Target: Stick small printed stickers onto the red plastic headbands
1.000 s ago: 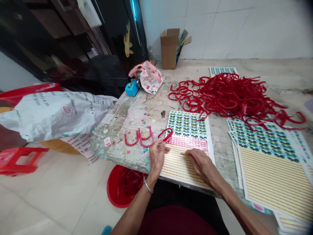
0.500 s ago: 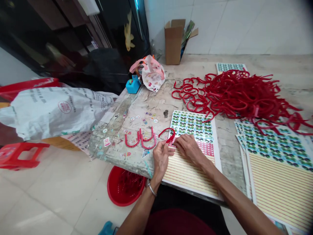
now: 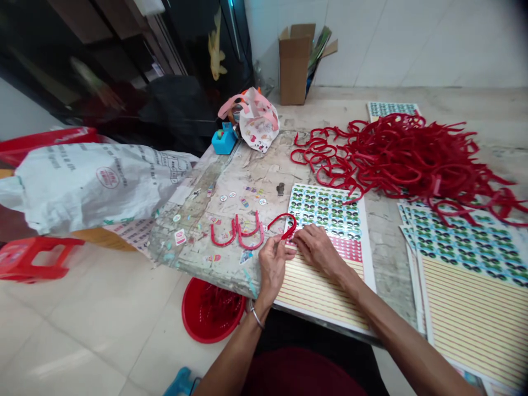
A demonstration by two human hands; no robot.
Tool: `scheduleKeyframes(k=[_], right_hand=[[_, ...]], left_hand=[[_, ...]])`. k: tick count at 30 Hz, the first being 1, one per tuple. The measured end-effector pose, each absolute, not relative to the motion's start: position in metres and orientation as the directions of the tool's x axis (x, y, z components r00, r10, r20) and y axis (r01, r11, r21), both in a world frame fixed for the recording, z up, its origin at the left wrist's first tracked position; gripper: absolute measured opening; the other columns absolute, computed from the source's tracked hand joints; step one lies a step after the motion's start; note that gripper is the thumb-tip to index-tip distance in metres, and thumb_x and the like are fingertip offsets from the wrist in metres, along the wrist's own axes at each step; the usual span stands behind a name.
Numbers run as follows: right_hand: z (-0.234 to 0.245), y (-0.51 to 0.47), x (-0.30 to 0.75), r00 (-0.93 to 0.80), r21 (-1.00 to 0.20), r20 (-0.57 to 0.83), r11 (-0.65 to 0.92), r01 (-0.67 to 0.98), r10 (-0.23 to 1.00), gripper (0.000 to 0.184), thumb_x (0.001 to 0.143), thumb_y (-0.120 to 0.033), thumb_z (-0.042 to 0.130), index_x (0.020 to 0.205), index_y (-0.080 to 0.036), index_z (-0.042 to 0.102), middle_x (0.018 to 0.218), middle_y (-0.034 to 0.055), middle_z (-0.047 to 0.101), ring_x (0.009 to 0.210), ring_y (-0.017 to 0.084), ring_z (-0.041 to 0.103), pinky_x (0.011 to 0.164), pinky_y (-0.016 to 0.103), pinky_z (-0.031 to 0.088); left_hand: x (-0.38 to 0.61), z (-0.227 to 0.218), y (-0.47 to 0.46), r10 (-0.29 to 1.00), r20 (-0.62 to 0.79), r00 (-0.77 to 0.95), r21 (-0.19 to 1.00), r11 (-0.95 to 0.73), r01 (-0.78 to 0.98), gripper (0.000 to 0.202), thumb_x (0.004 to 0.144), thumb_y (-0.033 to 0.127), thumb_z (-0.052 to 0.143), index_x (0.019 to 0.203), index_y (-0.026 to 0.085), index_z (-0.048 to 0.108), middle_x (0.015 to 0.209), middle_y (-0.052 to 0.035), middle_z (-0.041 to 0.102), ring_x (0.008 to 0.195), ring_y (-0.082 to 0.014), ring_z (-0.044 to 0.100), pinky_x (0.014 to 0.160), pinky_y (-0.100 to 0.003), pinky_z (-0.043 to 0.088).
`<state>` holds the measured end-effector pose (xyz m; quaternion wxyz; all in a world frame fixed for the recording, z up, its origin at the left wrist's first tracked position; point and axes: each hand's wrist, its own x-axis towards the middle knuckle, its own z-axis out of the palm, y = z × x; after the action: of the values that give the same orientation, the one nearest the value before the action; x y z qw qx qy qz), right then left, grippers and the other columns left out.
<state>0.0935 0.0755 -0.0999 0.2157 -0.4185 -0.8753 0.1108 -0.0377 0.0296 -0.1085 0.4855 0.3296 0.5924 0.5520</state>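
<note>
up comes the right hand, off the striped lower half of the sticker sheet and in beside the left hand, the two now close together at the sheet's edge! left hand pinches a red plastic loop between thumb and fingers, its curve standing up over the printed eye rows, while the right fingertips work right at its tip, though whether they grip it i can't tell. just left on the stained bench lie two more red loops among small round stickers, a big tangled heap of red loops sits beyond the sheet, a stack of printed sheets waits on the right, and a red basin sits on the floor below the bench edge.
</note>
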Motion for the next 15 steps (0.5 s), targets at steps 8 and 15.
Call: scheduleKeyframes(k=[8, 15], right_hand=[[-0.105, 0.077, 0.091, -0.528, -0.445, 0.298, 0.605, 0.66, 0.795, 0.012, 0.084, -0.027, 0.049, 0.078, -0.017, 0.053, 0.077, 0.0063, 0.057, 0.075, 0.019, 0.048, 0.071, 0.032, 0.033], [-0.092, 0.074, 0.116, -0.148, -0.793, 0.354, 0.38, 0.476, 0.923, 0.012, 0.081, -0.032, 0.055, 0.078, -0.02, 0.053, 0.072, 0.0021, 0.056, 0.067, 0.015, 0.052, 0.062, 0.029, 0.041]], left_hand=[[-0.038, -0.107, 0.03, 0.928, -0.212, -0.305, 0.976, 0.187, -0.111, 0.021, 0.079, 0.033, 0.053, 0.088, 0.015, 0.057, 0.062, 0.0013, 0.061, 0.057, -0.0132, 0.065, 0.056, -0.025, 0.056], [-0.036, -0.107, 0.028, 0.936, -0.174, -0.307, 0.985, 0.157, -0.077, 0.022, 0.08, 0.033, 0.053, 0.091, 0.015, 0.057, 0.07, 0.0, 0.063, 0.06, -0.0131, 0.066, 0.06, -0.027, 0.057]])
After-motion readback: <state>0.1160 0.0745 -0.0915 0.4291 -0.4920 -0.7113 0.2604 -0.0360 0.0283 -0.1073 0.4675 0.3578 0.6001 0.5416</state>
